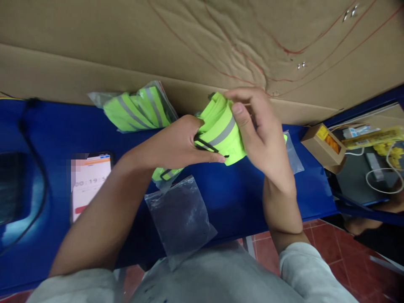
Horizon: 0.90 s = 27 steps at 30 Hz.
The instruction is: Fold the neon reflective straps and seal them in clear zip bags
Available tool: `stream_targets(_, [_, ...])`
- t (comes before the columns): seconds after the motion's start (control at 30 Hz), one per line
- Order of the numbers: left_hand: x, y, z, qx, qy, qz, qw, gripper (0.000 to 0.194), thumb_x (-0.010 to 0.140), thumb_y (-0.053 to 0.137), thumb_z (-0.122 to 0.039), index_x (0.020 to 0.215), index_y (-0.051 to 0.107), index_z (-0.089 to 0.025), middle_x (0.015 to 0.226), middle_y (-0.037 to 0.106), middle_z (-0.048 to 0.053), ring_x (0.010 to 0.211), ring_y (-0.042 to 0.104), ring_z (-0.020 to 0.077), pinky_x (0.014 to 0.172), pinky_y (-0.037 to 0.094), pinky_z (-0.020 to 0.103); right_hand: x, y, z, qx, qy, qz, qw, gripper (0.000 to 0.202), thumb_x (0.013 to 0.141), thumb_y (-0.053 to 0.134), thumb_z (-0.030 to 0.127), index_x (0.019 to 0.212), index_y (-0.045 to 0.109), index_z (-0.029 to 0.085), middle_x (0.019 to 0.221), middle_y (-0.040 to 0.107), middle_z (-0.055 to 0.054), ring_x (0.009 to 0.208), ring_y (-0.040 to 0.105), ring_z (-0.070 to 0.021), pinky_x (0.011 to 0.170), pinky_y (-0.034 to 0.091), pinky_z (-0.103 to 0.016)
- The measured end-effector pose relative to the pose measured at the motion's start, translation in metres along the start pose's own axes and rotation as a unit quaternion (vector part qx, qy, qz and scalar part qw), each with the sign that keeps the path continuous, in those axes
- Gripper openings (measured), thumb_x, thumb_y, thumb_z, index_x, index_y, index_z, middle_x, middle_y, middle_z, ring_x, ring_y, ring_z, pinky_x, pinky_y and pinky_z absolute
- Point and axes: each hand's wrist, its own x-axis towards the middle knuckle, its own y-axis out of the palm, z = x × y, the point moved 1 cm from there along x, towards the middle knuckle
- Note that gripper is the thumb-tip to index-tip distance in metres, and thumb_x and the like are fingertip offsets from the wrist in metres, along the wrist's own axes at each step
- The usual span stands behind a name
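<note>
A bundle of neon yellow-green reflective strap [221, 132], with a silver-grey stripe and a black plastic buckle, is held up over the blue table. My left hand [184, 141] is closed on its left side near the buckle, thumb along the lower edge. My right hand [260, 126] curls round the right side, its thumb and forefinger against the folded layers. Below my left hand lies an empty clear plastic bag [181, 216] by the table's front edge. Another neon piece with a black buckle [166, 173] sticks out behind it, partly hidden by my left hand.
A clear bag of neon reflective straps [139, 110] leans against the brown cardboard wall [94, 38]. Left on the blue table [233, 198] are a phone [91, 181] showing a timer and a black cable [34, 155]. Rightward are another plastic bag [293, 155] and a small cardboard box [323, 147].
</note>
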Motion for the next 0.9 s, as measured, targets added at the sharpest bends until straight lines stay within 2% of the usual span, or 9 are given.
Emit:
stream_targets(0.1, [0.002,0.002,-0.002,-0.028,0.008,-0.026,0.999,0.044,0.077,0.081,-0.041,0.059,0.051,-0.015,0.055,0.046,-0.007,0.056,0.035,0.0065,0.051,0.033,0.019,-0.002,0.005,0.002,-0.039,-0.037,0.094,0.994,0.054,0.099,0.056,0.056,0.141,0.056,0.022,0.146,0.059,-0.01,0.139,0.054,-0.0232,0.121,0.041,-0.038])
stream_targets(0.17, [0.002,0.002,-0.006,-0.025,0.019,-0.046,0.998,0.045,0.077,0.081,-0.041,0.058,0.05,-0.015,0.055,0.045,-0.007,0.056,0.035,0.0064,0.051,0.032,0.02,0.0,0.009,-0.002,-0.028,-0.034,0.12,0.992,0.069,0.089,0.067,0.064,0.145,0.052,0.026,0.15,0.057,-0.008,0.142,0.052,-0.028,0.121,0.042,-0.044])
stream_targets(0.27, [0.001,0.0,-0.011,-0.03,0.001,-0.032,0.999,0.027,0.075,0.083,-0.032,0.075,0.064,-0.013,0.069,0.062,-0.005,0.065,0.049,0.0092,0.058,0.04,0.02,0.003,0.012,-0.006,-0.016,-0.018,0.083,0.996,0.062,0.088,0.072,0.06,0.14,0.056,0.03,0.144,0.063,-0.004,0.137,0.058,-0.0278,0.118,0.046,-0.043])
stream_targets(0.4, [0.001,-0.001,-0.01,-0.113,-0.05,0.008,0.992,0.022,0.075,0.081,-0.026,0.086,0.068,-0.012,0.08,0.07,-0.003,0.072,0.058,0.0114,0.069,0.049,0.023,0.002,0.009,0.0,-0.038,-0.034,0.04,0.998,0.058,0.089,0.074,0.05,0.139,0.056,0.027,0.145,0.063,-0.004,0.137,0.057,-0.0238,0.121,0.043,-0.036])
stream_targets(0.53, [0.001,-0.001,-0.001,-0.069,-0.051,0.02,0.996,0.026,0.08,0.078,-0.027,0.1,0.072,-0.011,0.097,0.076,0.002,0.084,0.063,0.0147,0.08,0.052,0.027,-0.004,0.006,0.009,-0.088,-0.031,0.024,0.995,0.058,0.088,0.075,0.052,0.139,0.056,0.032,0.149,0.06,-0.001,0.141,0.054,-0.0248,0.122,0.041,-0.036])
stream_targets(0.7, [0.001,-0.003,0.006,-0.076,-0.081,0.061,0.992,0.035,0.083,0.077,-0.033,0.109,0.072,-0.01,0.098,0.077,0.004,0.086,0.066,0.0181,0.076,0.052,0.029,-0.005,0.004,0.006,-0.058,-0.017,-0.01,0.998,0.051,0.091,0.071,0.051,0.135,0.061,0.03,0.14,0.066,-0.003,0.133,0.062,-0.0266,0.116,0.049,-0.04])
stream_targets(0.73, [0.001,-0.004,0.006,-0.061,-0.067,0.047,0.995,0.04,0.084,0.077,-0.034,0.116,0.069,-0.011,0.104,0.076,0.004,0.09,0.066,0.0187,0.078,0.053,0.029,-0.004,0.002,0.003,-0.05,-0.014,-0.026,0.998,0.051,0.091,0.071,0.052,0.134,0.061,0.028,0.136,0.068,-0.004,0.13,0.064,-0.0274,0.113,0.051,-0.042])
stream_targets(0.8, [0.001,-0.004,0.007,-0.018,-0.03,-0.024,0.999,0.047,0.084,0.076,-0.033,0.126,0.063,-0.015,0.117,0.073,0.004,0.1,0.065,0.0206,0.084,0.053,0.03,-0.002,-0.003,-0.004,-0.048,-0.008,-0.072,0.996,0.05,0.091,0.07,0.053,0.134,0.062,0.027,0.131,0.07,-0.005,0.129,0.064,-0.0292,0.109,0.053,-0.044])
stream_targets(0.9, [0.003,0.0,0.007,0.103,0.041,-0.198,0.974,0.049,0.081,0.075,-0.027,0.126,0.058,-0.018,0.125,0.066,0.009,0.115,0.062,0.0272,0.099,0.051,0.04,0.0,-0.011,-0.013,-0.043,-0.001,-0.135,0.99,0.048,0.092,0.068,0.054,0.132,0.063,0.027,0.129,0.071,-0.006,0.132,0.062,-0.0308,0.106,0.055,-0.047])
